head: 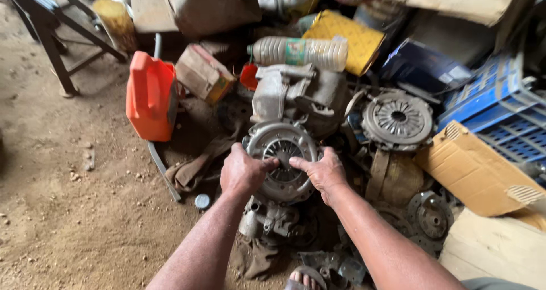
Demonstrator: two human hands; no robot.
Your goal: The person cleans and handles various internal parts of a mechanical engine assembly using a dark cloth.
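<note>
Dirt floor (68, 210), orange jug (151, 96), yellow box (347, 39)

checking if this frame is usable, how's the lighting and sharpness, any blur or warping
Head view: soft, even daylight with no glare; the left hand and right hand on the round clutch plate are fairly sharp; the top clutter sits in dim shade; edges bow slightly from the wide lens, and the forearms look softer.

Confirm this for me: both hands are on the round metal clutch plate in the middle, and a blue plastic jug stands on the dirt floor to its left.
Not quite. In the head view the jug is orange, not blue. The rest holds: the left hand and the right hand are on the round clutch plate, and the jug stands to its left.
</note>
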